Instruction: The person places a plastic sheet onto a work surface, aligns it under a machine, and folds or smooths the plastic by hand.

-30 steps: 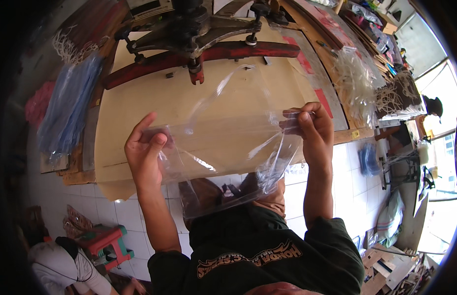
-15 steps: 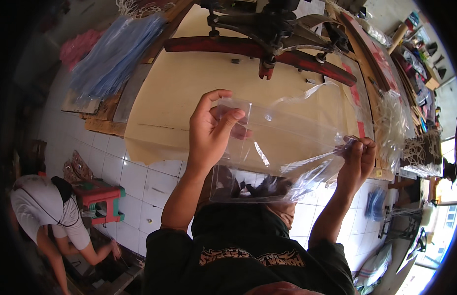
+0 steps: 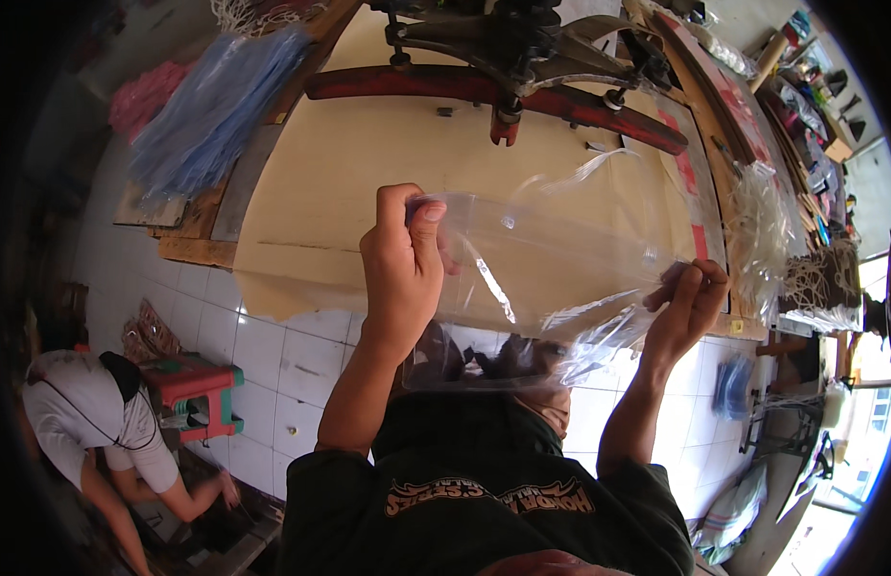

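Fingers [image 3: 421, 226] of the left hand [image 3: 402, 274] are curled over the top left corner of a clear plastic bag [image 3: 551, 278], thumb pressed against them, so that corner is pinched tight. Over on the other side the right hand [image 3: 690, 307] grips the bag's right edge, its fingers [image 3: 700, 278] folded round the bunched film. Between the two hands the bag is stretched out flat in the air, above the near edge of the worktop [image 3: 368, 163] and not resting on it. Seen through the lower part of the film is something dark, which I cannot make out.

Beyond the bag the worktop is covered with a pale tan sheet, bare in the middle. Across its far side runs a red bar [image 3: 560, 96] carrying a dark metal mechanism [image 3: 522, 38], well apart from the hands. On the far left of the worktop lies a bundle of blue plastic strips [image 3: 215, 106], with a pink bundle [image 3: 143, 96] beside it. At the right edge, just beyond the right hand, stands a heap of crumpled clear plastic [image 3: 762, 230].

Below the worktop is a white tiled floor [image 3: 301, 355]. On it to the left sits a small red and green stool [image 3: 196, 398], and next to that another person in a white top [image 3: 90, 422] bends low, away from the bag.
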The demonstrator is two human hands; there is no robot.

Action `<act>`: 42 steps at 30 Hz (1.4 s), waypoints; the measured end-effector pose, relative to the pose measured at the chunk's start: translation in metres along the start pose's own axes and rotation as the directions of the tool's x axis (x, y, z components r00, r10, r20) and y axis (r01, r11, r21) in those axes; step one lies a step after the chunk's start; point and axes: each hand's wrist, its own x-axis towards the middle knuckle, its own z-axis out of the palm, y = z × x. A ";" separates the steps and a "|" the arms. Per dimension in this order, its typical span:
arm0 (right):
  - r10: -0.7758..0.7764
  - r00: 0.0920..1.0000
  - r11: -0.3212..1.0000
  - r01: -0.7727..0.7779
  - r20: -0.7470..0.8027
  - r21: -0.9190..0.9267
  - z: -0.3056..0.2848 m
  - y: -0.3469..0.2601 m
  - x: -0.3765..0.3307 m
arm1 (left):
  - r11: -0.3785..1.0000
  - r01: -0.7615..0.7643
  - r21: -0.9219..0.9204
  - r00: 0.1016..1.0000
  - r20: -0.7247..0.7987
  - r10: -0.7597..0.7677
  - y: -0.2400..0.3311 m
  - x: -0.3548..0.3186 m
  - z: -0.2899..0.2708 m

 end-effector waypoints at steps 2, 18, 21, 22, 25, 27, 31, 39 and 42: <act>-0.017 0.999 0.999 0.015 -0.040 -0.047 0.002 0.001 -0.001 | 0.998 -0.038 0.052 0.998 -0.052 0.041 -0.009 -0.003 0.004; -0.123 0.992 0.976 0.121 0.001 -0.181 -0.001 0.006 0.010 | 0.994 0.034 -0.103 0.995 -0.089 -0.043 -0.019 -0.003 0.005; -0.129 0.991 0.975 0.124 -0.017 -0.184 -0.004 0.016 0.010 | 0.970 0.093 -0.224 0.990 -0.079 -0.113 -0.017 0.000 0.011; -0.134 0.991 0.975 0.126 -0.028 -0.183 -0.004 0.018 0.010 | 0.950 0.152 -0.272 0.983 -0.059 -0.174 -0.012 -0.001 0.011; -0.059 0.997 0.997 0.057 -0.048 -0.053 -0.003 0.015 0.007 | 0.873 0.333 -0.356 0.941 0.063 -0.333 -0.001 0.002 0.003; -0.055 0.998 0.998 0.054 -0.041 -0.022 -0.006 0.017 0.006 | 0.847 0.392 -0.360 0.920 0.165 -0.356 -0.005 0.003 -0.005; -0.045 0.997 0.999 0.047 -0.067 0.025 -0.006 0.019 0.005 | 0.824 0.400 -0.400 0.909 0.288 -0.301 -0.028 0.003 -0.013; -0.020 0.999 0.996 0.023 -0.037 0.089 -0.004 0.015 -0.001 | 0.701 0.439 -0.562 0.898 0.262 -0.353 -0.009 0.005 -0.004; -0.011 0.999 0.999 0.012 -0.031 0.038 -0.002 0.013 -0.001 | 0.801 0.390 -0.454 0.919 0.138 -0.369 -0.008 -0.001 -0.001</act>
